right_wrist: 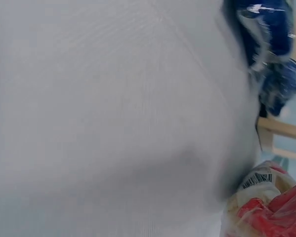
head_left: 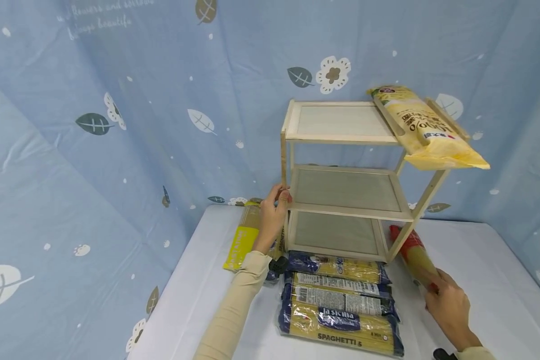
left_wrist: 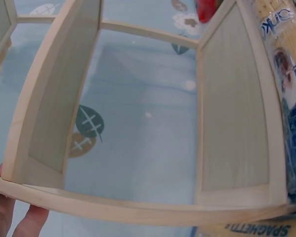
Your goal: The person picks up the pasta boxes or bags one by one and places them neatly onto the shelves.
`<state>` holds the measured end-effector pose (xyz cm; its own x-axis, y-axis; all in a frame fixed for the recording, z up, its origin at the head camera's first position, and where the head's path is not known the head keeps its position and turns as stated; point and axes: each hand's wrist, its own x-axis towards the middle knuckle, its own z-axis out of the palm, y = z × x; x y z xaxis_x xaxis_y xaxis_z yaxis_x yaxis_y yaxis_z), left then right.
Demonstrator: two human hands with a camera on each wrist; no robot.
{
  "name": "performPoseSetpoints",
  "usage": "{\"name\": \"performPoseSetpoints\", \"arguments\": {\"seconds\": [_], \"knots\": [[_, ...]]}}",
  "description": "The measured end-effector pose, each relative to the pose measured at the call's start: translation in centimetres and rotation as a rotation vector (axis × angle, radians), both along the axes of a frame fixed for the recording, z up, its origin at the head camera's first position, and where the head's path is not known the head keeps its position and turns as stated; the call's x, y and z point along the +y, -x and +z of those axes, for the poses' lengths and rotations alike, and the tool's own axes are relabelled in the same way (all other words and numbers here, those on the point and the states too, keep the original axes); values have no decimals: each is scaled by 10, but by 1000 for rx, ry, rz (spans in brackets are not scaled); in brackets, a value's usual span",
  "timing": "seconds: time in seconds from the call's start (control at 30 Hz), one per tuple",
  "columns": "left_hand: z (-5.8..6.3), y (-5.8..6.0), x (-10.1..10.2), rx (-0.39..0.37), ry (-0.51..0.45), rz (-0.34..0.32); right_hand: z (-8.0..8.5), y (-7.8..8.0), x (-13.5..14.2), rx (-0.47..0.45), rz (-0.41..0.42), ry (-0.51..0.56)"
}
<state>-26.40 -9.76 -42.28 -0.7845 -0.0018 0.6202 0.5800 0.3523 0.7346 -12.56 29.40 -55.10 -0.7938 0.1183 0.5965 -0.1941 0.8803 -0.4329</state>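
My left hand (head_left: 273,212) grips the left upright of a three-tier wooden shelf rack (head_left: 351,213) at the middle tier, thumb in front. In the left wrist view, fingers (left_wrist: 31,222) wrap behind the rail. On the right, my right hand (head_left: 447,302) holds the near end of a red-and-yellow pasta packet (head_left: 420,257), whose far end passes behind the rack's right front leg. The right wrist view catches this packet's crinkled red end (right_wrist: 274,210), but not the hand. A yellow pasta bag (head_left: 420,122) lies tilted across the top tier's right side, overhanging the front.
Several spaghetti packets (head_left: 337,322) lie in a stack of rows before the rack on the white table (head_left: 189,300). Left of it, a yellow-labelled pasta packet (head_left: 245,237) lies beside another, partly behind my left forearm. A blue patterned curtain (head_left: 162,100) hangs behind.
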Motion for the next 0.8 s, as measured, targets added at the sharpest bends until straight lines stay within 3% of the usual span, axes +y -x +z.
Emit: {"name": "performPoseSetpoints", "arguments": {"seconds": [0.27,0.53,0.73,0.8], "knots": [[0,0,-2,32,8,13,38,-22,16,-76,-84,32],[0,-2,-5,44,4,9,92,-34,27,-39,-125,44],[1,-2,-6,49,7,18,131,-41,27,-167,-216,71],[1,-2,-5,49,7,17,143,-42,27,-159,-226,102]]}}
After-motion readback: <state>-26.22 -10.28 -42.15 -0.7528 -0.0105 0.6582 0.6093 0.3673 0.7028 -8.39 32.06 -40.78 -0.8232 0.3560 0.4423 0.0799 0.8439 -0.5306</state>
